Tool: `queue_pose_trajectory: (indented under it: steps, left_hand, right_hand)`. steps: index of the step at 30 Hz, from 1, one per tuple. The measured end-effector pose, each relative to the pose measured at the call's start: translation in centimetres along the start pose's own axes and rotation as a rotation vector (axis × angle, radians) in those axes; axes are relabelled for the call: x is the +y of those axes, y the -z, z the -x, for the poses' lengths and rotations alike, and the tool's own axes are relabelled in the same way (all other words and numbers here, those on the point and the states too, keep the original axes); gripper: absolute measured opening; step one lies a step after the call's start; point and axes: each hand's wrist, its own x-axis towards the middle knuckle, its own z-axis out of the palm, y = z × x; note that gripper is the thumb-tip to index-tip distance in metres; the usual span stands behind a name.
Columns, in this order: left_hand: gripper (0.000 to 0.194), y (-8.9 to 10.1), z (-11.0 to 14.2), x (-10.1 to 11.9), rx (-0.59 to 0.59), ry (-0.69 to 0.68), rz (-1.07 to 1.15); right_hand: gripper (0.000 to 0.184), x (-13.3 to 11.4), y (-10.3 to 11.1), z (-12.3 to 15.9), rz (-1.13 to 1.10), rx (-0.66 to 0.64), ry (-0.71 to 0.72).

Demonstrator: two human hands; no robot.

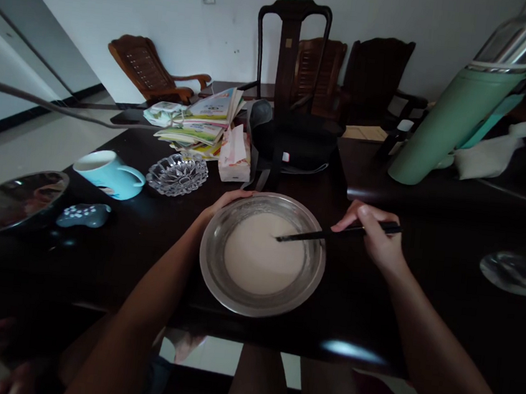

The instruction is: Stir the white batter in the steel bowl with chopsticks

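A wide stainless steel bowl (207, 279) stands on the dark table, holding a pale, milky liquid (261, 259). My left hand (231, 200) grips the bowl's far left edge, its fingers partly hidden behind the rim. On the right, my right hand (375, 231) is closed around dark chopsticks (310, 234). Their tips dip into the liquid near the middle of the bowl, and the shafts cross above the right rim. Whether there are two sticks or one is hard to make out.
Left of the bowl are a glass dish (178, 175), a light blue mug (112, 175), a grey game controller (83, 214) and another metal bowl (13, 202). Behind stand a tissue pack (236, 156), booklets (205, 122), a black bag (297, 141) and a green thermos (453, 129). Another person's hands (13, 381) show lower left.
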Motion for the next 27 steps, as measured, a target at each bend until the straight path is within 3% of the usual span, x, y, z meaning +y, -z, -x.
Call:
queue_pose_trajectory:
  steps: [2, 4, 9, 13, 17, 19, 22, 27]
  left_hand:
    - [0.028, -0.1, 0.1, 0.1, -0.017, 0.032, -0.009]
    - [0.026, -0.3, 0.2, 0.3, -0.019, 0.038, -0.016]
    - [0.028, -0.1, 0.1, 0.3, -0.009, 0.052, -0.02]
    - [0.032, 0.5, -0.2, -0.1, 0.037, 0.053, -0.003]
    - [0.032, 0.4, -0.2, -0.1, -0.018, 0.045, 0.007]
    - [0.028, 0.1, -0.1, 0.0, -0.003, 0.041, -0.013]
    - [0.027, 0.1, 0.0, 0.1, 0.005, 0.045, -0.022]
    - [0.029, 0.6, -0.3, -0.2, 0.016, 0.064, 0.028]
  right_hand:
    - [0.047, 0.0, 0.1, 0.1, -0.11, -0.016, -0.024]
    - [0.047, -0.1, -0.2, 0.2, -0.141, -0.113, -0.032]
    - [0.029, -0.4, -2.0, 0.4, 0.015, -0.353, 0.022]
    - [0.022, -0.3, -1.8, 0.2, 0.131, -0.26, 0.061]
    - [0.038, -0.1, -0.2, 0.0, 0.073, -0.053, 0.013]
    - [0.045, -0.1, 0.1, 0.1, -0.038, -0.02, -0.02]
    - [0.047, -0.2, -0.3, 0.3, -0.118, -0.126, -0.035]
    - [0.032, -0.3, -1.9, 0.3, 0.016, -0.342, -0.007]
